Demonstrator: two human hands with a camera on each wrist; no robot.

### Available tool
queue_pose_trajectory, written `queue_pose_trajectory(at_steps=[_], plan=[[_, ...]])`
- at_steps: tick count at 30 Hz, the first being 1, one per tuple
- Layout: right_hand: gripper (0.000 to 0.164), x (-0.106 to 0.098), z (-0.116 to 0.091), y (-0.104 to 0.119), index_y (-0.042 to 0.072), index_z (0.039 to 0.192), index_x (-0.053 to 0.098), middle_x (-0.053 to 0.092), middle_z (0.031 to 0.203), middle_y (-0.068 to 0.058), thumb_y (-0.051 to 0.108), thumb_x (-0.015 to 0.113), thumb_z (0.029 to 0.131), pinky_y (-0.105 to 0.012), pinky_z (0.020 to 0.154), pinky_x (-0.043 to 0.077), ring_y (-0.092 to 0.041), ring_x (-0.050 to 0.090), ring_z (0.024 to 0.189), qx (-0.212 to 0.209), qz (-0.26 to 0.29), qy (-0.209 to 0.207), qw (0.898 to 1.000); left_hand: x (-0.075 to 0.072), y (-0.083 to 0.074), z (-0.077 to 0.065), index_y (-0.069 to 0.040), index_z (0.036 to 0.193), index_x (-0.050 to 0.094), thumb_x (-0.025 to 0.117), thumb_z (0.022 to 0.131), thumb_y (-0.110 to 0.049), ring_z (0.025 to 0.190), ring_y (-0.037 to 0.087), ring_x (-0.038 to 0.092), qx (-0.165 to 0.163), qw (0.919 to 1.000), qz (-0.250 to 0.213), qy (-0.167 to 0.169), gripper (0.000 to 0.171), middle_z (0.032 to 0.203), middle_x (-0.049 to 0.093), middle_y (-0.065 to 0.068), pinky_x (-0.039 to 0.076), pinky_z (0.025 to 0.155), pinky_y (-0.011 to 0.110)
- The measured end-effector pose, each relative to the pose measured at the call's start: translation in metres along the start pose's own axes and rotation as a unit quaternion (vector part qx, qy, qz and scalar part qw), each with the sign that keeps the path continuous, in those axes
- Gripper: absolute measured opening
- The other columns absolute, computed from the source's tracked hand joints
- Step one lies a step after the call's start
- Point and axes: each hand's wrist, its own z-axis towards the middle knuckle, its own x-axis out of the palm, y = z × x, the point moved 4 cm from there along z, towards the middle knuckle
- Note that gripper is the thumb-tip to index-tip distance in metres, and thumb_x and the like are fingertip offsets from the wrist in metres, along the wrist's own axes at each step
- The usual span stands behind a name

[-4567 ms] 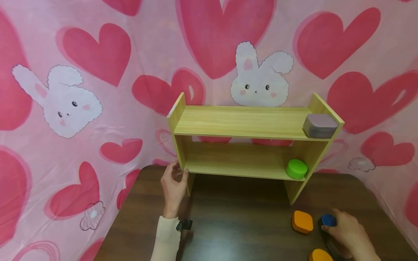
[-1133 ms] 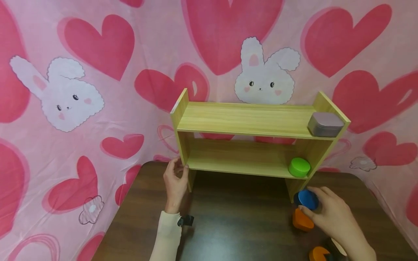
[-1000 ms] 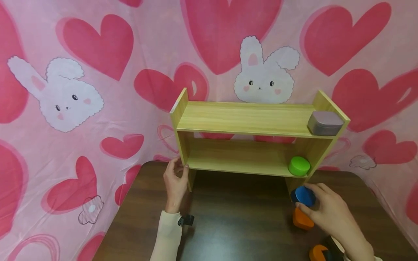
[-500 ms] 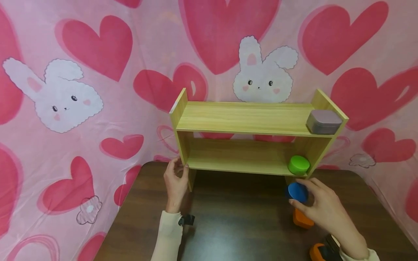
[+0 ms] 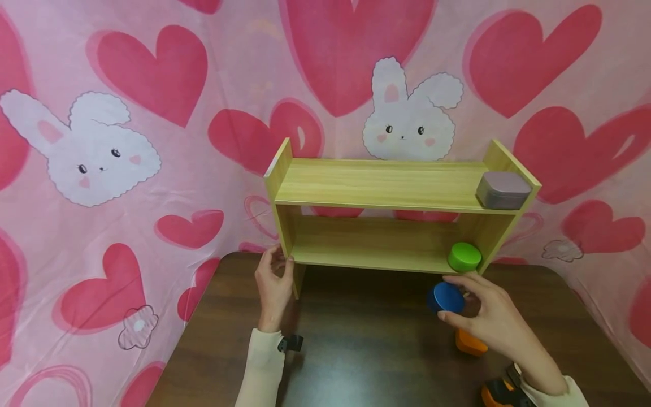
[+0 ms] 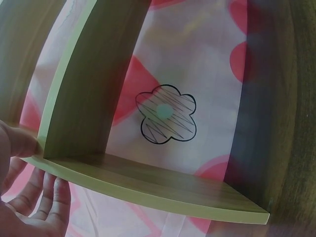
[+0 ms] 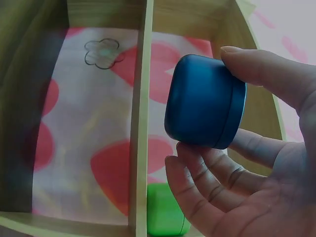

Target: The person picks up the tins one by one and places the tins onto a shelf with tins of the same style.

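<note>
My right hand (image 5: 492, 316) pinches a small round blue tin (image 5: 446, 298) between thumb and fingers, off the table, in front of the wooden shelf's lower right part. In the right wrist view the blue tin (image 7: 205, 101) shows its rounded side and lid seam. My left hand (image 5: 273, 288) grips the left side panel of the two-tier wooden shelf (image 5: 371, 243); in the left wrist view the thumb and fingers (image 6: 60, 205) lie on either side of the panel (image 6: 163, 197). A green round tin (image 5: 464, 257) sits at the right end of the lower tier.
On the upper tier's right end stands a greyish-mauve tin (image 5: 503, 190). An orange tin (image 5: 470, 342), partly hidden by my right hand, is on the dark table (image 5: 356, 350). Another orange tin (image 5: 490, 395) lies near my right wrist. A pink heart-print cloth (image 5: 244, 68) hangs behind.
My right hand has picked up the blue tin from the table at the right and carried it left past the orange tin. The left hand keeps its place on the shelf.
</note>
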Motion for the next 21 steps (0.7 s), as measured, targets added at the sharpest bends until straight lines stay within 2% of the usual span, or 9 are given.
queue_pose_trajectory(at_steps=[4, 9, 15, 19, 21], plan=[[0.06, -0.002, 0.007, 0.005, 0.01, 0.124, 0.072, 0.07, 0.108, -0.002, 0.028, 0.096, 0.072, -0.021, 0.067, 0.053, -0.001, 0.062, 0.083, 0.0, 0.005, 0.016, 1.0, 0.0, 0.0, 0.0, 0.014, 0.113, 0.067, 0.069, 0.087, 0.016, 0.09, 0.041, 0.069, 0.0, 1.0, 0.002, 0.002, 0.026, 0.101, 0.069, 0.032, 0.054, 0.077, 0.009], [0.06, -0.004, 0.016, 0.01, 0.006, 0.126, 0.07, 0.068, 0.111, -0.008, 0.026, 0.094, 0.075, -0.021, 0.066, 0.057, -0.018, 0.073, 0.088, 0.0, 0.033, 0.041, 0.999, 0.0, 0.0, 0.001, 0.014, 0.113, 0.067, 0.069, 0.087, 0.016, 0.09, 0.04, 0.069, 0.0, 1.0, 0.007, 0.002, 0.026, 0.101, 0.07, 0.032, 0.055, 0.077, 0.01], [0.062, -0.005, 0.024, 0.015, 0.005, 0.129, 0.069, 0.072, 0.113, -0.008, 0.028, 0.093, 0.077, -0.024, 0.076, 0.06, -0.024, 0.074, 0.094, -0.003, 0.042, 0.049, 0.998, 0.0, -0.001, 0.001, 0.014, 0.113, 0.067, 0.068, 0.087, 0.016, 0.091, 0.04, 0.068, 0.001, 1.0, 0.005, 0.003, 0.026, 0.101, 0.07, 0.031, 0.054, 0.076, 0.01], [0.061, -0.005, 0.029, 0.015, 0.004, 0.129, 0.068, 0.073, 0.118, -0.012, 0.027, 0.092, 0.078, -0.037, 0.083, 0.064, -0.028, 0.072, 0.1, 0.008, 0.056, 0.057, 0.997, 0.0, 0.0, 0.0, 0.014, 0.113, 0.067, 0.068, 0.087, 0.017, 0.09, 0.04, 0.068, 0.001, 1.0, 0.004, 0.001, 0.027, 0.101, 0.07, 0.031, 0.055, 0.076, 0.011], [0.059, -0.005, 0.031, 0.015, 0.005, 0.128, 0.068, 0.073, 0.119, -0.013, 0.027, 0.092, 0.079, -0.037, 0.082, 0.064, -0.029, 0.071, 0.101, 0.015, 0.057, 0.06, 0.996, 0.001, 0.005, 0.0, 0.014, 0.114, 0.067, 0.068, 0.087, 0.017, 0.091, 0.041, 0.068, 0.0, 1.0, 0.004, 0.001, 0.027, 0.101, 0.069, 0.032, 0.055, 0.076, 0.011]])
